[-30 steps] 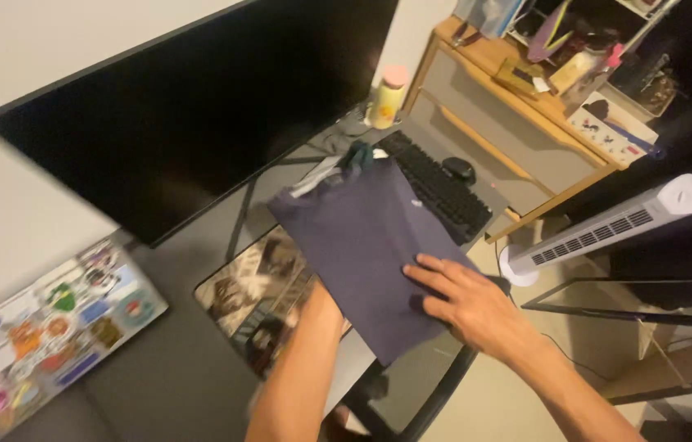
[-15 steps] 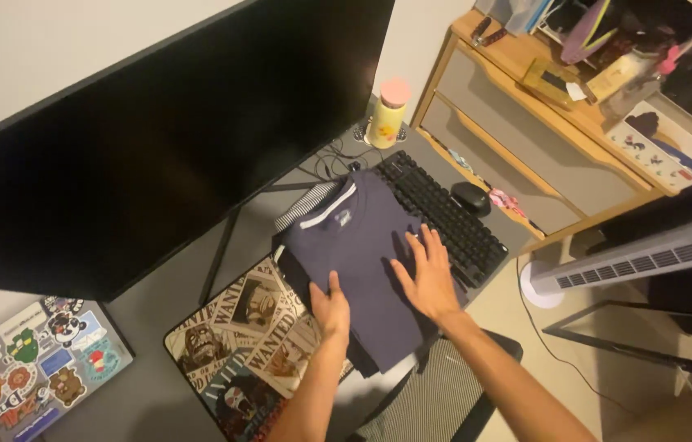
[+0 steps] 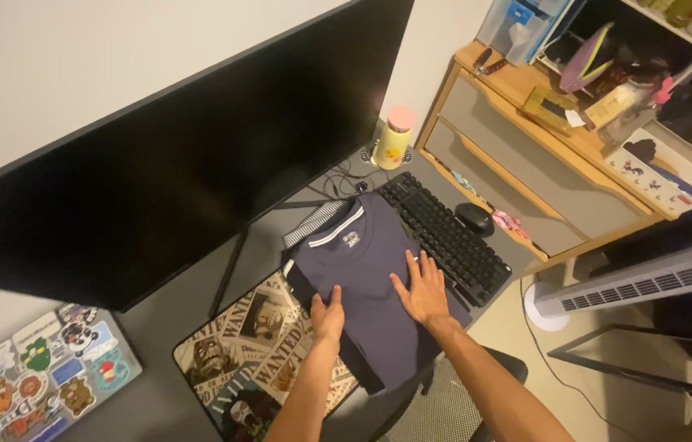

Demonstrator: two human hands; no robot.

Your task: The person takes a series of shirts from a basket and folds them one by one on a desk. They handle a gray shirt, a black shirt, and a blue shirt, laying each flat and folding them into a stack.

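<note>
**A:** What am I looking at from the head view?

**B:** I see both hands flat on a folded navy T-shirt [image 3: 366,282]; it lies on the grey desk [image 3: 190,278], on top of a darker stack of folded clothes whose edge shows at its near left side; its collar points toward the big dark monitor [image 3: 174,147], its right edge overlaps the black keyboard [image 3: 456,237], its left edge covers part of the poster-print desk mat [image 3: 256,360].

**A:** And the fingers?

**B:** The left hand [image 3: 328,315] rests on the near left edge of the shirt, fingers together and flat, gripping nothing; the right hand [image 3: 421,290] lies on the right half, fingers spread and pressed down, also gripping nothing.

**A:** Which step do you judge this to be?

**B:** I judge it the smoothing of a finished fold; the shirt already sits squared, so the palms are pressing it flat on the pile.

**A:** What does the next move call for?

**B:** I'd say even, light pressure outward so the fold does not slide off the stack; care near the keyboard and the mouse [image 3: 474,218] just beyond it; a striped cloth [image 3: 311,223] peeks out by the collar and should stay undisturbed; the sticker-covered laptop [image 3: 35,368] is well apart.
</note>
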